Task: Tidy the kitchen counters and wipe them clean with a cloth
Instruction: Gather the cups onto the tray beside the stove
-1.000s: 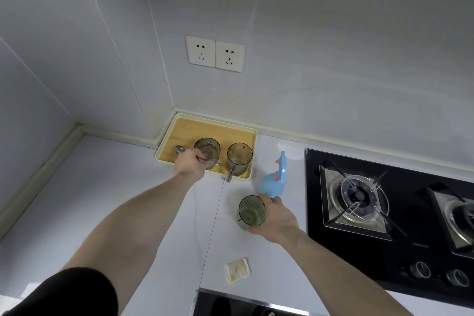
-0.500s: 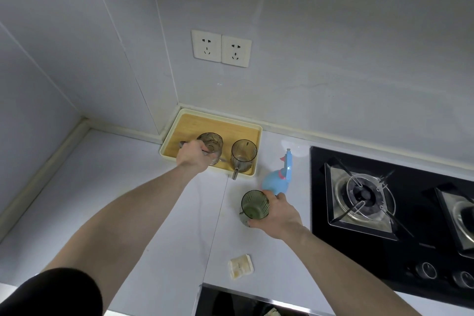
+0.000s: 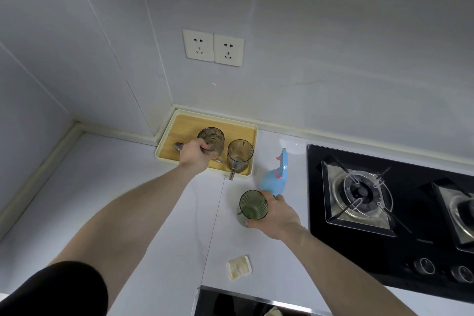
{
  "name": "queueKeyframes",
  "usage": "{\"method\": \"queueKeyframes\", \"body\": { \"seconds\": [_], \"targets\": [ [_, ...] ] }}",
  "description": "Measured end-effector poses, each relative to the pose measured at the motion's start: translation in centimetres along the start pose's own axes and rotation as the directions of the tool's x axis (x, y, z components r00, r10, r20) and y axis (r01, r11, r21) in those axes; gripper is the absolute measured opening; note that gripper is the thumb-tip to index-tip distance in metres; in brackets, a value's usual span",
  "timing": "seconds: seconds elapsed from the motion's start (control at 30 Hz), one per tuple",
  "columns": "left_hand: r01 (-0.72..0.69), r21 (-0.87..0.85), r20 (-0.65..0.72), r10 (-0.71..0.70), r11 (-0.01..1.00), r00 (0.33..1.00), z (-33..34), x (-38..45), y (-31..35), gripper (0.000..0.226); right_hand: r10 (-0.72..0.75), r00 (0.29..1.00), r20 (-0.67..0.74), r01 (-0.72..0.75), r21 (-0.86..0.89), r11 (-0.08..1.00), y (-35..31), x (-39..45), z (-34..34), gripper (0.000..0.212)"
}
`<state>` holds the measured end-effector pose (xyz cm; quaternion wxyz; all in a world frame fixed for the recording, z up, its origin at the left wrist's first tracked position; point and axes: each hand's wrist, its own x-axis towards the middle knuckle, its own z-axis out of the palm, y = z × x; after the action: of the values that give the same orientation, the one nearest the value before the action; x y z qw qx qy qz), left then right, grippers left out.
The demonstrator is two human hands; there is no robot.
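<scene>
A yellow tray (image 3: pixel 205 115) with a wooden floor sits in the counter corner. My left hand (image 3: pixel 193 156) reaches over its front edge and grips a brownish glass mug (image 3: pixel 213 138), which leans a little. A second clear mug (image 3: pixel 240 152) stands upright to its right. A metal spoon (image 3: pixel 178 147) lies across the tray, partly hidden by my hand and the mugs. On the white counter my right hand (image 3: pixel 277 214) grips a green ribbed glass (image 3: pixel 253 206) from its right side. A blue spray bottle (image 3: pixel 274 179) stands just behind that glass.
A small pale, stained pad (image 3: pixel 239 267) lies on the counter near the front. The black gas hob (image 3: pixel 384 202) with burners fills the right. Wall sockets (image 3: pixel 213 47) are above the tray. A sink edge (image 3: pixel 243 300) shows at the bottom.
My left hand has closed further round the brownish mug, which now leans on the tray. My right hand stays on the green glass at the same spot.
</scene>
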<state>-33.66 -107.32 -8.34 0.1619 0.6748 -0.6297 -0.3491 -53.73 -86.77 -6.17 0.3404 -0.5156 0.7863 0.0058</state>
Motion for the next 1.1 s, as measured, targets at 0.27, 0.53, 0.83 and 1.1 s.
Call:
{"method": "queueKeyframes", "body": {
  "seconds": [0.27, 0.53, 0.83, 1.1],
  "targets": [
    [-0.025, 0.058, 0.090, 0.020, 0.998, 0.996, 0.1, -0.5, -1.6, 0.030, -0.002, 1.000, 0.023, 0.001, 0.038, 0.999, 0.1, 0.9, 0.1, 0.105],
    [-0.104, 0.143, 0.125, 0.086, 0.984, 0.988, 1.4, 0.1, -0.4, 0.028, -0.090, 0.993, 0.075, 0.080, 0.127, 0.989, 1.1, 2.7, -1.4, 0.100],
    [-0.083, 0.092, 0.083, 0.075, 0.992, 0.994, 1.2, 1.2, -0.1, 0.026, -0.108, 0.993, 0.045, 0.101, 0.141, 0.985, 0.9, 4.6, -2.0, 0.103],
    [-0.118, 0.058, 0.075, 0.113, 0.991, 0.991, -1.3, -0.3, -2.3, 0.030, -0.170, 0.983, -0.065, 0.179, 0.165, 0.970, -0.7, 2.7, -3.4, 0.091]
  ]
}}
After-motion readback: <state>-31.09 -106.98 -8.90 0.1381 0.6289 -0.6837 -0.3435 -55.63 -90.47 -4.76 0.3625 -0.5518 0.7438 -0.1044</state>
